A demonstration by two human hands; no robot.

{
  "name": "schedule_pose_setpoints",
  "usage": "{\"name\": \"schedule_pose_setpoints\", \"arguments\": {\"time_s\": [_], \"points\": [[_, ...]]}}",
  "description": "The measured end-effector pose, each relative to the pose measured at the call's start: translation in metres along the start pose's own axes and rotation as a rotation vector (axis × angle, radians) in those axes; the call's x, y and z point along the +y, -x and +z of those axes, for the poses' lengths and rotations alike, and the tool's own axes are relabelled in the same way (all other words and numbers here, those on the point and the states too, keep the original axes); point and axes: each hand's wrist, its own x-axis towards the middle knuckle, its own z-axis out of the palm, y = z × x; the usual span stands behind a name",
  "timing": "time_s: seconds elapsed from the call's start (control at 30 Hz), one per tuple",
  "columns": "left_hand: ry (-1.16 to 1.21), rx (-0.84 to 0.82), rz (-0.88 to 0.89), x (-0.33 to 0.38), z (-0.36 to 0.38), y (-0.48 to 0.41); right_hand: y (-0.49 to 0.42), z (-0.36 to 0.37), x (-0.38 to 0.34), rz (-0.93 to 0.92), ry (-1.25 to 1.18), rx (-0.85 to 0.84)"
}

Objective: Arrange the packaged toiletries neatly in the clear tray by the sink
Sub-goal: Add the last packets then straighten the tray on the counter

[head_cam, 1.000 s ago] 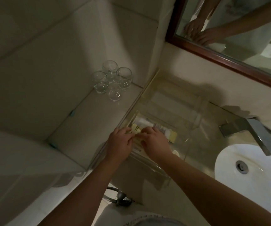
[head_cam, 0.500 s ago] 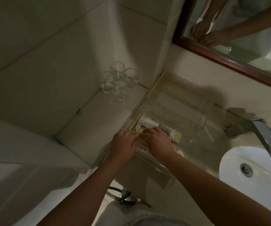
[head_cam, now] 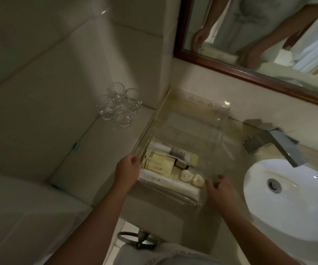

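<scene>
The clear tray (head_cam: 208,115) stands on the counter left of the sink. In its near half lie the packaged toiletries: yellow packets (head_cam: 158,163), a white tube (head_cam: 164,148), two round wrapped soaps (head_cam: 191,178) and a long white packet (head_cam: 169,183) along the front. My left hand (head_cam: 126,170) is at the tray's left wall, fingers curled over its rim. By the tray's front right corner, my right hand (head_cam: 220,188) has its fingers apart and holds nothing; it is blurred.
Several clear glasses (head_cam: 118,105) stand in the back left corner of the counter. A metal faucet (head_cam: 276,148) juts over the white basin (head_cam: 292,203) on the right. A wood-framed mirror (head_cam: 250,73) hangs behind. A towel ring (head_cam: 137,240) hangs under the counter edge.
Both hands have come off the packets in the middle of the tray and moved apart, the left to the tray's left wall, the right to its front right corner.
</scene>
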Motion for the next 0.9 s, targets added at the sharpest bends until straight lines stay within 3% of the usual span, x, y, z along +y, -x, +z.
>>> {"name": "schedule_pose_setpoints", "arguments": {"time_s": [0.07, 0.2, 0.43, 0.9], "points": [[0.006, -0.032, -0.036, 0.003, 0.002, -0.004, 0.005, 0.003, 0.002, -0.036, 0.063, -0.078], [0.073, -0.001, -0.063, 0.002, 0.005, -0.010, 0.008, 0.003, -0.004, -0.168, 0.189, -0.039], [0.279, 0.025, -0.061, 0.020, 0.010, -0.019, -0.010, -0.016, -0.013, -0.179, 0.073, -0.017], [0.231, 0.015, -0.056, 0.038, 0.021, -0.049, -0.054, -0.016, -0.027, -0.187, 0.030, -0.026]]}}
